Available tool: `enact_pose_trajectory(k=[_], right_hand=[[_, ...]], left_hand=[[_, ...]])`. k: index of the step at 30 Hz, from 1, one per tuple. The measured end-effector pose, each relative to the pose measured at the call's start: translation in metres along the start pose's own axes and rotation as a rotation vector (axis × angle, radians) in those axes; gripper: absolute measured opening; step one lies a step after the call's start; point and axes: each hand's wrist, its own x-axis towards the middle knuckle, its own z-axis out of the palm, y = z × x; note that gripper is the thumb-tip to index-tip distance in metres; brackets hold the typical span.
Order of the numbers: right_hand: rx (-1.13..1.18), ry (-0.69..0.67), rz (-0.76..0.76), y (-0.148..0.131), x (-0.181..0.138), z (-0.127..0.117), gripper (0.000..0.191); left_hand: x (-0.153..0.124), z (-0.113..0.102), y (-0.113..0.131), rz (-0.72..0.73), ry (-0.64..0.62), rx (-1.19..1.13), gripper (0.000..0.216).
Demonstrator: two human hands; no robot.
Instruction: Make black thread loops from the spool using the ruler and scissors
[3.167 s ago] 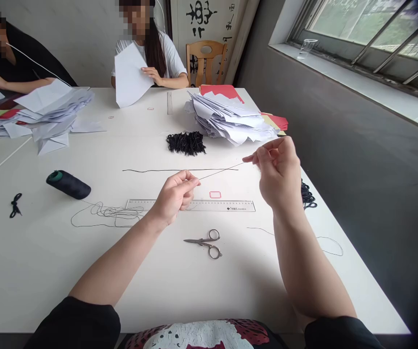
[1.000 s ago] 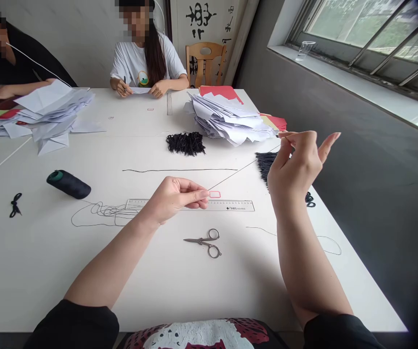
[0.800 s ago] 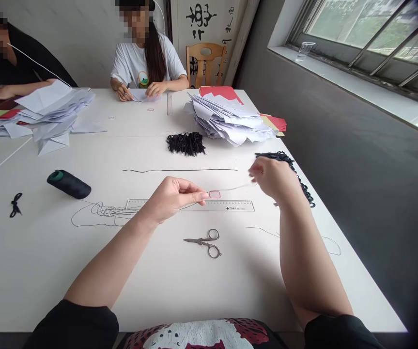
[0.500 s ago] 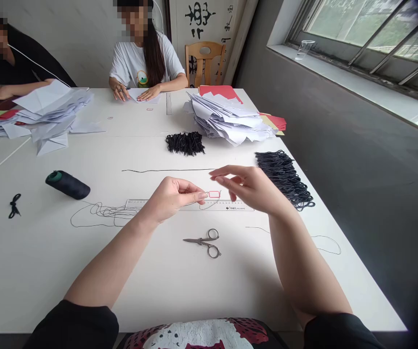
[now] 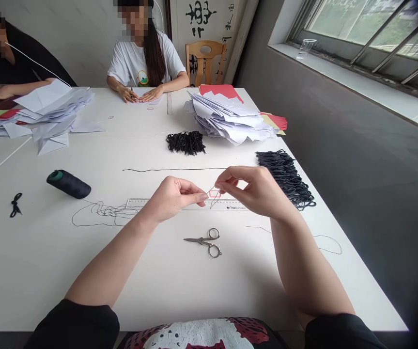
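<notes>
Both our hands, left hand (image 5: 170, 196) and right hand (image 5: 255, 190), pinch a thin thread (image 5: 211, 198) at center frame; a loosened grip could drop it onto the ruler (image 5: 147, 203).

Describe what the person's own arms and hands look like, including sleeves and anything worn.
The left hand and right hand are bare, with no gloves, and no ring or watch shows. Both forearms are bare too. The left sleeve and right sleeve are black, and the black shirt has a white and red print.
</notes>
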Motion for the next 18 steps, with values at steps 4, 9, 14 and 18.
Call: enact_pose_trajectory(k=[4,9,14,18], right_hand=[[-0.149,0.160,0.051,0.005,-0.004,-0.015,0.011],[-0.259,0.394,0.102,0.020,-0.008,-0.035,0.010],[-0.323,0.475,0.076,0.025,-0.014,-0.047,0.010],[-0.322,0.211,-0.071,0.016,-0.016,-0.044,0.011]], left_hand=[[0.000,0.000,0.001,-0.011,0.017,0.021,0.015],[0.000,-0.002,0.000,-0.008,0.010,0.071,0.019],[-0.001,-0.015,-0.010,-0.023,-0.291,0.514,0.024],[0.000,-0.015,-0.011,0.128,-0.151,0.659,0.037]])
